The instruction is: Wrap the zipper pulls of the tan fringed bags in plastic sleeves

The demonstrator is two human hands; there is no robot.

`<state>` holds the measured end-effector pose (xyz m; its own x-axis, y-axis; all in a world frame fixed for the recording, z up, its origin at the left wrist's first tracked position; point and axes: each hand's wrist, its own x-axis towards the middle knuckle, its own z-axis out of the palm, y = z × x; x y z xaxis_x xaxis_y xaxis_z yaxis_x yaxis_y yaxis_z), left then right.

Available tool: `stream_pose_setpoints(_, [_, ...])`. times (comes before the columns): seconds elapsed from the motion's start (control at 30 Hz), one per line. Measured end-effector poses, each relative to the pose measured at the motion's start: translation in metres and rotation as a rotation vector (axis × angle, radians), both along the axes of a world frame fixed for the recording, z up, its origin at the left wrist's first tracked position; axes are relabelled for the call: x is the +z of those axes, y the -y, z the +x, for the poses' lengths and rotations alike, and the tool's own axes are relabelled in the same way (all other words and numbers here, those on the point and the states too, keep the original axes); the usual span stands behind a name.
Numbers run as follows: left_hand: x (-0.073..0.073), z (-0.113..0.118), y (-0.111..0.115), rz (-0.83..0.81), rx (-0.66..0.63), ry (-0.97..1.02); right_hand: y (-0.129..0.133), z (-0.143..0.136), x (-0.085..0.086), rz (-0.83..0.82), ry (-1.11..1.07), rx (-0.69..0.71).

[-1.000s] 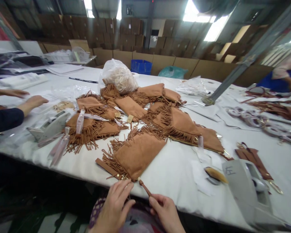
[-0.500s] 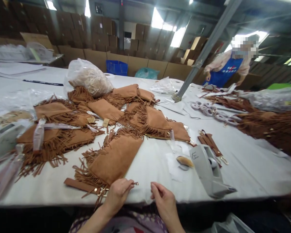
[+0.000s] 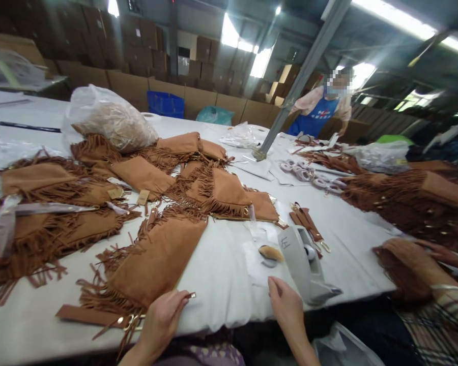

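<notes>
My left hand (image 3: pixel 164 317) is closed, its fingertips pinching a narrow brown strip with a shiny metal tip (image 3: pixel 192 295). Under and beside it lies a brown suede bag (image 3: pixel 156 256) with fringe, and a strap (image 3: pixel 89 316) with gold hardware reaches left along the table edge. My right hand (image 3: pixel 286 307) is over the front of the table, fingers loosely bent and the thumb apart, with nothing visible in them. Just beyond its fingertips are a small tan brush-like piece (image 3: pixel 270 253) on white paper and, to the right, a grey tape dispenser (image 3: pixel 299 264).
More fringed bags (image 3: pixel 229 190) are heaped behind, near a filled plastic bag (image 3: pixel 110 119). Brown straps with clips (image 3: pixel 307 223) lie behind the dispenser. A slanted metal post (image 3: pixel 286 117) meets the table. A neighbour's arm (image 3: pixel 423 269) is at right; a person in a blue apron (image 3: pixel 316 114) stands beyond.
The view has swung right, bringing a neighbour's arm and plaid sleeve in. My right hand has moved right, closer to the tape dispenser. My left hand still pinches the strip.
</notes>
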<state>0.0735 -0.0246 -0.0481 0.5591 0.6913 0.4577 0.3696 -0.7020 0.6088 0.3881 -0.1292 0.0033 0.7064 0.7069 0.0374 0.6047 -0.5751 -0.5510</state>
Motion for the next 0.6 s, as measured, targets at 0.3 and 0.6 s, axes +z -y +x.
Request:
stream_pose_setpoints(0.3, [-0.006,-0.001,0.001,0.022,-0.011,-0.036,-0.080,0.022,0.025,-0.286,0.368,0.216])
stream_pose_setpoints(0.6, [-0.006,-0.001,0.000,-0.039,-0.017,0.010,-0.107,0.035,0.023,-0.251,0.238,0.214])
